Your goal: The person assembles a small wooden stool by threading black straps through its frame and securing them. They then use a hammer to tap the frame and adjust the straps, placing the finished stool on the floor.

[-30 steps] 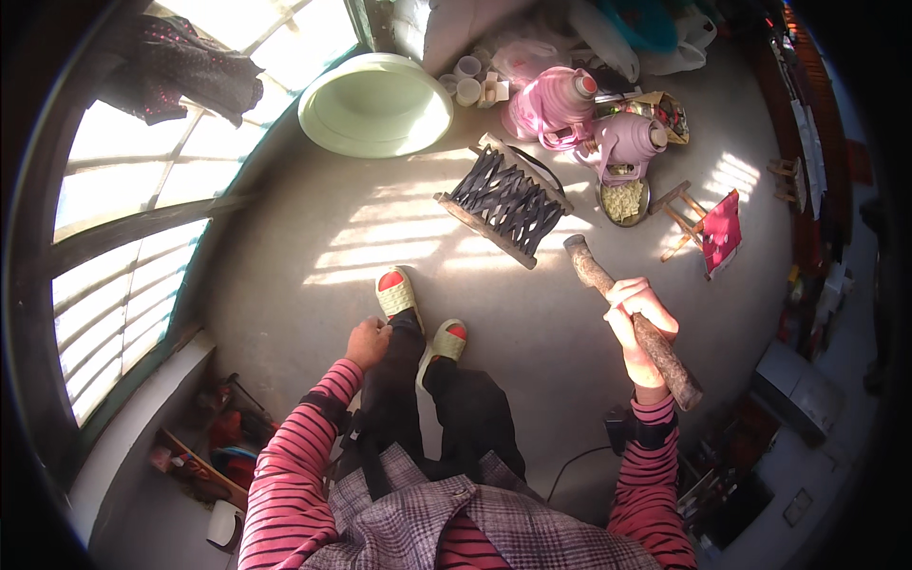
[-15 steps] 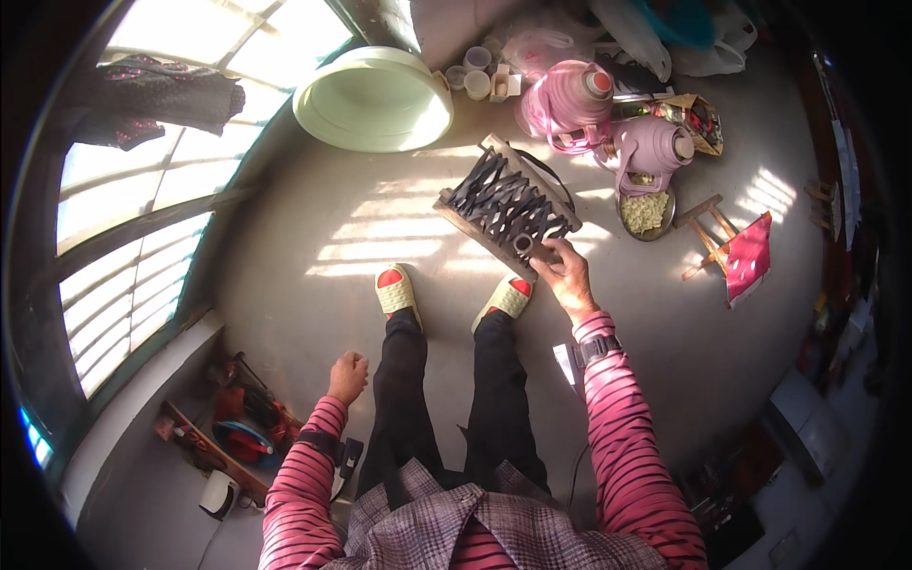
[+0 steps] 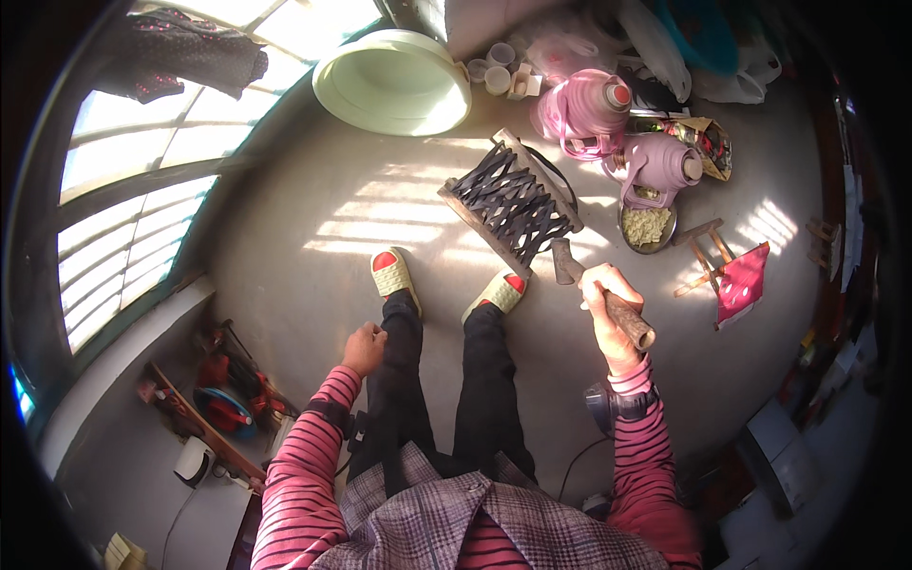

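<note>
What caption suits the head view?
Right hand gripping a wooden stick above a sunlit floor, strap-laced wooden frame ahead.

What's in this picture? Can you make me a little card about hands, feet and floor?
Right hand: holding a brown stick
Left hand: beside the left trouser leg, nothing seen in it
Feet: pale yellow-green slippers
Ahead: wooden frame with crisscrossed black straps
Farther off: pale green basin, two pink flasks
To the right: stool with a red seat
Light: sunny stripes on the floor

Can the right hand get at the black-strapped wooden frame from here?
Likely yes: the right hand is near the wooden frame, with seemingly only the wooden stick it grips between them.
</note>
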Available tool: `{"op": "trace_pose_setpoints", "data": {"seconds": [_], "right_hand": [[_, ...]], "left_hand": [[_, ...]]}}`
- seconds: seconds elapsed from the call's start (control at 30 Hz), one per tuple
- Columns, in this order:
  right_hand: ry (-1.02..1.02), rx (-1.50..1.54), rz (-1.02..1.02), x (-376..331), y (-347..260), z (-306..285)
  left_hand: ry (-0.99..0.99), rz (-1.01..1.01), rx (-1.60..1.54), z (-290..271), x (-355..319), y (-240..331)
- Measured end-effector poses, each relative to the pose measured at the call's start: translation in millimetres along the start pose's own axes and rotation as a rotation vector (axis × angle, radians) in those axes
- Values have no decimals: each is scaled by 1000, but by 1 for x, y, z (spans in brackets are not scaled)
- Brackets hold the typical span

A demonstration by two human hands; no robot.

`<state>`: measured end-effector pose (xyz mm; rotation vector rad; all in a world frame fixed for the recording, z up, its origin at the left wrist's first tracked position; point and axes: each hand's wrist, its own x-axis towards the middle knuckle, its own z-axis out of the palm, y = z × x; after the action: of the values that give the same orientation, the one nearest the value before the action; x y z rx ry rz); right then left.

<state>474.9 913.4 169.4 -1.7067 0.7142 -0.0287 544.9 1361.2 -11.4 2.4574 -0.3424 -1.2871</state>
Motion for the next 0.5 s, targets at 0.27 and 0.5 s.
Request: {"op": "trace_pose_setpoints", "data": {"seconds": [0.27, 0.5], "right_hand": [[-49, -7, -418, -3, -94, -12], [-138, -202, -124, 117, 50, 92]], "left_hand": [[-2, -215, -192, -19, 1, -6], [-21, -287, -171, 7, -15, -25]]}}
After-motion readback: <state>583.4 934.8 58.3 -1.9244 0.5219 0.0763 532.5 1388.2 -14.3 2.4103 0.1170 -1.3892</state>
